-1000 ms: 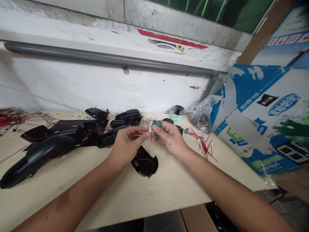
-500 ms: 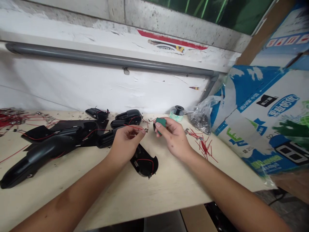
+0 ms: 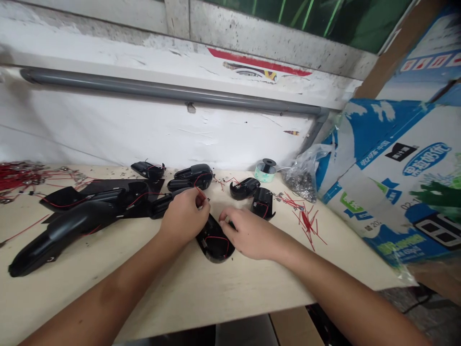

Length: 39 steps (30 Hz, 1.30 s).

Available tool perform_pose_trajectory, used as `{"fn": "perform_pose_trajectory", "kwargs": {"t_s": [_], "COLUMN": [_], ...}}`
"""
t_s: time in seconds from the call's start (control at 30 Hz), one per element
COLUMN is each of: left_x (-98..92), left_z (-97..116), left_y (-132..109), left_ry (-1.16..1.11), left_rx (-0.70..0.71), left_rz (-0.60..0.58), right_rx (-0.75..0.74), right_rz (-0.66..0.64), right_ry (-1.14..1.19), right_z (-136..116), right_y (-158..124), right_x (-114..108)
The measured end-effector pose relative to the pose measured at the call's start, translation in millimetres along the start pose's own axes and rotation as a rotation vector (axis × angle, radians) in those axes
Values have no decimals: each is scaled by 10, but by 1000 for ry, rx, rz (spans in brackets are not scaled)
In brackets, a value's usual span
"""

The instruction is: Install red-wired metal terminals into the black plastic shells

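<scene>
Left hand (image 3: pixel 184 222) and right hand (image 3: pixel 254 234) have dropped down to a black plastic shell (image 3: pixel 216 249), apart but either side of it. Left fingers look pinched on a red wire (image 3: pixel 199 192); can't tell if the right's actually gripping anything.

Left hand (image 3: pixel 184 216) and right hand (image 3: pixel 252 234) over a red-wired black shell (image 3: pixel 215 245)

glossy black plastic shells (image 3: pixel 215 239), pale matt wood bench (image 3: pixel 151 293)
</scene>
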State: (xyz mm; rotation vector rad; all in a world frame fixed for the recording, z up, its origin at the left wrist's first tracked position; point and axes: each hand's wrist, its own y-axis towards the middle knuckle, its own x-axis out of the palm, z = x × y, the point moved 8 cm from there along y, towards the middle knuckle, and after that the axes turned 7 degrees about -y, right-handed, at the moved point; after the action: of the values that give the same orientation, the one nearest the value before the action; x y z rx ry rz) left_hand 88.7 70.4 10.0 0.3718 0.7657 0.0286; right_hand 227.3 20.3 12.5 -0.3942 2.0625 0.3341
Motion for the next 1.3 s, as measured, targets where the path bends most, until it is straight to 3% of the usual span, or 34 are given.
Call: {"fn": "perform_pose_trajectory", "kwargs": {"t_s": [0.2, 0.3, 0.43, 0.57, 0.8, 1.3], "left_x": [-9, -1, 2, -28, -63, -74], "left_z": [23, 11, 7, 62, 303, 431], "left_y": [15, 18, 20, 12, -50, -84], "left_ry": [-34, -64, -113, -298, -482, -324], "left_rx": [18, 15, 4, 35, 320, 469], "left_rz": [-5, -3, 6, 19, -63, -105], "right_rx": [200, 337, 423, 283, 201, 282], "right_rz": [-300, -351, -233, -42, 286, 258], "right_ry": [269, 536, 826, 732, 588, 637], "right_z": [223, 272, 278, 252, 361, 383], "right_y": [27, 61, 151, 222, 218, 198], "right_x": [363, 492, 529, 321, -74, -73]}}
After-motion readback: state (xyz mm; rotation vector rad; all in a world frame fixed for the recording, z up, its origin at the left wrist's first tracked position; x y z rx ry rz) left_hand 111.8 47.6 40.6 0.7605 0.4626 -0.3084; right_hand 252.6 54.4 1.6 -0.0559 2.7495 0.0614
